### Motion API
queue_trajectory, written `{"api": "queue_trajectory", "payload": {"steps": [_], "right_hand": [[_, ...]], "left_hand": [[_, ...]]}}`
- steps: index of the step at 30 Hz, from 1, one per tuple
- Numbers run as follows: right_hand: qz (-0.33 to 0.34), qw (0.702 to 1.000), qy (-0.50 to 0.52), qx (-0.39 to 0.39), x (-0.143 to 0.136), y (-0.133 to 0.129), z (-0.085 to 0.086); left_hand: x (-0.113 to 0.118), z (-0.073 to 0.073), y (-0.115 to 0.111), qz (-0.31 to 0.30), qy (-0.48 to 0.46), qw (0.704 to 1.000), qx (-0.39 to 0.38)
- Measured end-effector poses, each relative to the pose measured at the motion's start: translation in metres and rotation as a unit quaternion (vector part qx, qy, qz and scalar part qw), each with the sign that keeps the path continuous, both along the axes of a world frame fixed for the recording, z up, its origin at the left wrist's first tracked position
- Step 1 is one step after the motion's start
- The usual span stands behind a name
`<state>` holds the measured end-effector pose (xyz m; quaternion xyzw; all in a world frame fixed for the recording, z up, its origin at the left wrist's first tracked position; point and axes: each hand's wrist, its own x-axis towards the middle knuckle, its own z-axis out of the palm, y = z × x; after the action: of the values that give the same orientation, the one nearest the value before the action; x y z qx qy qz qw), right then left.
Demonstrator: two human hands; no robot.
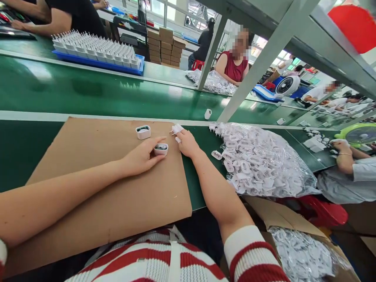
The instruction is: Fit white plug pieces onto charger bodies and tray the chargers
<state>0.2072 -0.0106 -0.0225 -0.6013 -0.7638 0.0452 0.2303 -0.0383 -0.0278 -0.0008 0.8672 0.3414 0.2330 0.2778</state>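
My left hand is closed around a small white open-topped housing near the right part of a brown cardboard sheet. Dark and light parts show inside that housing. A second white housing stands on the cardboard, a little beyond my left hand. At the sheet's far right corner, my right hand grips a white plug piece whose metal pins point left. White covers wrap some of my right fingertips.
A clear bag of white plug pieces lies right of my right arm, one loose piece beside it. Beyond are a green conveyor, a metal post and a blue tray. A co-worker's hand is far right.
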Motion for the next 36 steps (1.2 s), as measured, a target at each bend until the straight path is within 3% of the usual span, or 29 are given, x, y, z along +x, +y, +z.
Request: {"api": "queue_trajectory", "payload": {"steps": [3,8,10,12,14,17,18,19,21,24,28,33,36], "right_hand": [[-0.023,0.999,-0.008,-0.03,-0.005,-0.005,0.001],[-0.065,0.996,0.054,-0.022,-0.012,-0.024,0.01],[-0.069,0.991,0.111,-0.019,-0.017,-0.029,0.014],[-0.07,0.969,0.233,-0.034,-0.023,-0.03,0.016],[-0.063,0.903,0.416,-0.085,-0.028,-0.03,0.019],[-0.032,0.753,0.637,-0.166,-0.032,-0.03,0.022],[-0.025,0.718,0.672,-0.177,-0.032,-0.031,0.023],[-0.023,0.697,0.692,-0.183,-0.032,-0.031,0.024],[-0.03,0.684,0.701,-0.198,-0.03,-0.032,0.024],[-0.037,0.708,0.674,-0.208,-0.029,-0.032,0.022],[-0.036,0.802,0.582,-0.131,-0.03,-0.036,0.023],[-0.025,0.904,0.425,0.022,-0.035,-0.048,0.032],[-0.039,0.919,0.392,0.027,-0.036,-0.053,0.034]], "left_hand": [[0.002,-0.002,0.0,0.032,-0.039,0.995,-0.092],[0.001,0.001,-0.001,0.036,-0.065,0.988,-0.136],[0.0,0.0,0.0,0.034,-0.071,0.987,-0.143],[-0.001,-0.001,0.0,0.034,-0.075,0.985,-0.152],[-0.002,-0.001,0.0,0.035,-0.076,0.984,-0.158],[-0.002,0.0,0.001,0.028,-0.077,0.984,-0.156],[-0.002,0.0,0.001,0.023,-0.079,0.985,-0.154],[-0.002,-0.001,0.001,0.019,-0.082,0.985,-0.151],[-0.002,-0.001,0.001,0.014,-0.087,0.986,-0.145],[-0.001,-0.002,0.002,0.014,-0.086,0.986,-0.139],[-0.001,-0.001,0.002,0.01,-0.087,0.986,-0.141],[-0.001,0.0,0.002,0.007,-0.093,0.984,-0.15],[-0.001,0.001,0.002,0.01,-0.091,0.985,-0.149]]}}
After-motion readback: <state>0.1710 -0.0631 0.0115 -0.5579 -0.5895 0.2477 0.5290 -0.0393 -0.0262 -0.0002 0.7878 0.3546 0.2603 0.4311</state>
